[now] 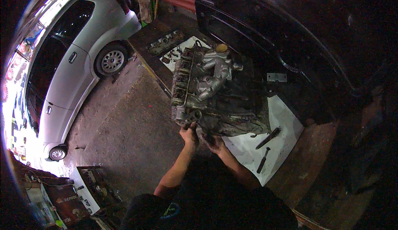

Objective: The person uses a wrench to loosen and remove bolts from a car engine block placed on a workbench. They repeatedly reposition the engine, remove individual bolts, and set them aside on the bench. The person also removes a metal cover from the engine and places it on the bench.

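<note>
A grimy metal cylinder head (181,80) with a silver intake manifold (213,82) lies on dirty cloth (253,126) at the bench's edge. The manifold has a yellowish round cap (222,48) at its far end. My left hand (188,134) is closed on a rounded metal housing (195,116) at the near end of the cylinder head. My right hand (212,144) is just right of it, low against the near edge, fingers curled in shadow; what they hold is unclear. Two dark hand tools (263,160) (266,139) rest on a white sheet (286,118) to the right.
A dark bench (147,49) holds a long metal part (165,42) and small pieces on white card at the back. A dark panel (257,18) stands behind. A silver car (74,85) is parked left on the concrete floor (120,130). Boxes and trays (85,188) sit lower left.
</note>
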`<action>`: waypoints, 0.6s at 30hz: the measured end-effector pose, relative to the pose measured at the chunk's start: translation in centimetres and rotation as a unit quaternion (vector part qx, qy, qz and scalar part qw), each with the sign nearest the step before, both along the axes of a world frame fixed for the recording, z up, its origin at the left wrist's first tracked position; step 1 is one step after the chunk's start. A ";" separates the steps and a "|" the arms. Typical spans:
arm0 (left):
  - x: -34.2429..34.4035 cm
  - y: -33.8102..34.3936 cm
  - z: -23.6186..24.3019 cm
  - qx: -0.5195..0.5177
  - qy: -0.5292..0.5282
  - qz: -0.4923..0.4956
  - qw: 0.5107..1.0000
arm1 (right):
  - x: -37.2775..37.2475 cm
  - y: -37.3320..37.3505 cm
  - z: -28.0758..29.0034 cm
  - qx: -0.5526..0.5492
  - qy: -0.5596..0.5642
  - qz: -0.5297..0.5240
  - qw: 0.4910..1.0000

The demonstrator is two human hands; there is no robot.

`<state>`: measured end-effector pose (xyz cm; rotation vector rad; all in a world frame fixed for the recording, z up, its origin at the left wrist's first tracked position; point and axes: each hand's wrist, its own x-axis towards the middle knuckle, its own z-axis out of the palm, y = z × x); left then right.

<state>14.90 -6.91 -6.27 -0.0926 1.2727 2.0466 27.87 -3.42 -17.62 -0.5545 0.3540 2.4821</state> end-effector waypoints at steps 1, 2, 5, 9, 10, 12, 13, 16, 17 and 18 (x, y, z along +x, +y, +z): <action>0.1 0.0 0.6 -0.018 0.001 -0.008 1.000 | 0.3 0.1 -1.4 -0.016 0.004 0.006 1.000; 0.1 0.0 1.0 -0.036 0.003 -0.015 0.999 | 0.6 0.0 -3.4 -0.002 0.006 0.012 1.000; 0.1 0.0 0.0 -0.016 -0.017 0.010 1.000 | 1.7 -0.1 -7.6 0.063 0.011 0.030 0.997; -0.3 0.1 0.5 -0.025 -0.026 -0.014 0.999 | 1.6 0.1 -5.1 0.035 0.039 0.045 0.998; -0.2 0.2 0.6 -0.038 -0.032 -0.009 0.999 | 1.7 0.0 -4.8 0.071 0.039 0.037 0.996; -0.4 0.3 0.1 -0.022 -0.043 -0.005 0.999 | 1.3 -0.1 -3.4 0.061 -0.003 0.022 0.998; -0.6 0.4 -0.5 0.006 -0.048 -0.006 0.999 | 0.8 -0.2 -1.8 0.014 -0.045 0.016 0.999; -0.5 0.7 -0.1 0.017 -0.052 0.000 0.998 | 1.1 -0.1 -1.3 0.429 -0.236 0.070 0.869; -0.3 0.7 0.3 0.008 -0.052 0.004 0.999 | 1.7 -0.1 -2.1 0.503 -0.266 0.082 0.818; -0.3 0.6 -0.3 0.021 -0.061 0.000 0.998 | 2.3 0.0 -3.1 0.571 -0.297 0.087 0.760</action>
